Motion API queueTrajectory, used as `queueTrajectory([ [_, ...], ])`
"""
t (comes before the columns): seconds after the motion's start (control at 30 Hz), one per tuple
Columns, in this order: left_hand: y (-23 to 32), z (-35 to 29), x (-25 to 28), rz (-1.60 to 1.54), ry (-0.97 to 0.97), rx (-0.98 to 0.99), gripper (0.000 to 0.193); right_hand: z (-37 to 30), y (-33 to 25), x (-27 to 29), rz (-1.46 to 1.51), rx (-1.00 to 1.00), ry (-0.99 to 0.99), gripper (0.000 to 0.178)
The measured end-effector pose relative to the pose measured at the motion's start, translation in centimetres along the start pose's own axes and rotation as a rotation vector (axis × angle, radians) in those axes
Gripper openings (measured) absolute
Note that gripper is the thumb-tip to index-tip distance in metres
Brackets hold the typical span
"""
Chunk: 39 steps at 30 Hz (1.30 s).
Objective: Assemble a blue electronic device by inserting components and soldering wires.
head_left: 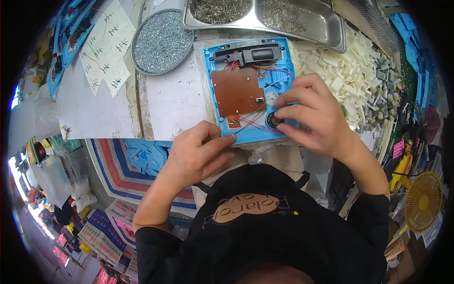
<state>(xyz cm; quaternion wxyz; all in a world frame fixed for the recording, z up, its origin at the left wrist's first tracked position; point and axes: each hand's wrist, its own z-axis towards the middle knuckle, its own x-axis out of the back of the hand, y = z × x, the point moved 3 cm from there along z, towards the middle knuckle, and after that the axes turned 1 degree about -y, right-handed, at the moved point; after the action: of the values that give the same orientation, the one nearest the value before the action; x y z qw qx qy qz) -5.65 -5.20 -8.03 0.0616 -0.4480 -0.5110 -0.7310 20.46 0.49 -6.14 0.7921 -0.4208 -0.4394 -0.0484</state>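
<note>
A blue plastic casing [222,59] lies open on the bench, with a brown circuit board [236,90], a black module [248,54] at its top and thin coloured wires inside. My left hand [196,151] rests on the casing's near left corner, fingers curled against its edge. My right hand [314,116] reaches over the casing's right side, fingertips pinching a small round black part [274,120] near the lower right corner.
A round metal dish of small screws [161,42] sits at the back left, a metal tray [283,19] of small parts behind the casing. White plastic pieces [345,71] are heaped at the right. Paper sheets [106,47] lie at left. A yellow fan [423,201] stands low right.
</note>
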Motion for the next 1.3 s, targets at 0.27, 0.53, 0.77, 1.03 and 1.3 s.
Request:
queueTrajectory([
  [0.27,2.0,6.1,0.2,0.268,0.196,0.015,0.047,-1.4,0.4,-0.8,-0.083,-0.120,0.167,0.029],
  [0.53,2.0,7.6,-0.6,0.421,0.161,-0.021,0.050,-1.8,0.5,-1.2,-0.009,-0.129,0.212,0.028],
  [0.77,2.5,8.3,-1.3,0.525,0.165,-0.019,0.049,-2.1,1.0,-1.6,-0.019,-0.108,0.207,0.028],
  [1.03,1.4,7.8,-1.4,0.505,0.236,-0.138,0.052,-2.2,1.3,-1.6,-0.017,-0.094,0.171,0.028],
  [1.3,1.2,7.5,-1.7,0.442,0.284,-0.122,0.050,-0.8,1.2,-0.9,-0.002,-0.146,0.174,0.021],
])
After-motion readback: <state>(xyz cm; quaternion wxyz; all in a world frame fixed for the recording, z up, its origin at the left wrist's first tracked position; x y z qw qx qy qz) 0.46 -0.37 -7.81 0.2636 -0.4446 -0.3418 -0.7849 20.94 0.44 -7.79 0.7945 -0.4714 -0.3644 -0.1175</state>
